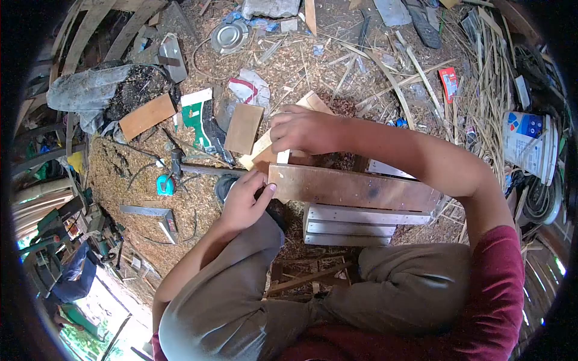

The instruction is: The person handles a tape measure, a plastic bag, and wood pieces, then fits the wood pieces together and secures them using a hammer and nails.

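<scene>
My left hand (245,200) is closed on the left end of a long brown board (355,188), its thumb against the board's corner. The board lies across a slatted wooden piece (349,225) in front of my knees. Just beyond the board's left end, my right hand (307,130) has its fingers curled over a small pale wood strip (283,156). Another light board (313,102) runs diagonally behind that hand. What lies under the right palm is hidden.
A hammer (176,157), a teal tape measure (165,185) and a metal square (147,210) lie on the shavings at left. Two board pieces (244,129) (147,117) lie farther up. At right stand a white bucket (530,144) and loose strips (487,72).
</scene>
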`<action>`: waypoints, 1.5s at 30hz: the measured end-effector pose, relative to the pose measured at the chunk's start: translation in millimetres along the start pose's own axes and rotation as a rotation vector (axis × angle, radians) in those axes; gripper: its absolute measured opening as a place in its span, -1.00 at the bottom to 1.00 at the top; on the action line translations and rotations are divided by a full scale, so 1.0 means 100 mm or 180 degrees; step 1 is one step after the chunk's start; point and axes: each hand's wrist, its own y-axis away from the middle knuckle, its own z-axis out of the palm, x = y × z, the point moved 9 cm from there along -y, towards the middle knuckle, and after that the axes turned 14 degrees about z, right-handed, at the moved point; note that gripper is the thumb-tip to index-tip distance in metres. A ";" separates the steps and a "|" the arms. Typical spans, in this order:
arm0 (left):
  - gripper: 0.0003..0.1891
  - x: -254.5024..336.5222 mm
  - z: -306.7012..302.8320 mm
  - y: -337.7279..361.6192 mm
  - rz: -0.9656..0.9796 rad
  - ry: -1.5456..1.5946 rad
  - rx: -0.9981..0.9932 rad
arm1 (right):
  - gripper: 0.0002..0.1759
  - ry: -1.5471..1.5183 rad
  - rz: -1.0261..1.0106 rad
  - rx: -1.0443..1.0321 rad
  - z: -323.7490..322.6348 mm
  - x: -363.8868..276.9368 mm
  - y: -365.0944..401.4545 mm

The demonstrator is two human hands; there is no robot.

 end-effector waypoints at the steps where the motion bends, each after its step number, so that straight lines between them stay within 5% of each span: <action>1: -0.81 0.02 -0.01 0.00 0.0127 -0.0014 0.0071 | -0.65 0.0065 0.0009 0.0019 -0.01 0.02 0.01; 15: -0.78 0.03 -0.04 0.04 0.0369 -0.0084 0.0218 | -0.55 -0.0332 0.0018 0.0396 -0.43 0.23 0.10; 39: -0.80 0.01 -0.06 -0.09 0.0521 0.0031 0.0277 | -0.66 -0.0348 0.0272 -0.0181 -0.16 0.15 -0.01; 45: -0.82 -0.17 -0.06 -0.14 -0.0250 0.0786 0.0549 | -0.64 -0.0161 0.0110 0.0021 -0.15 0.12 0.01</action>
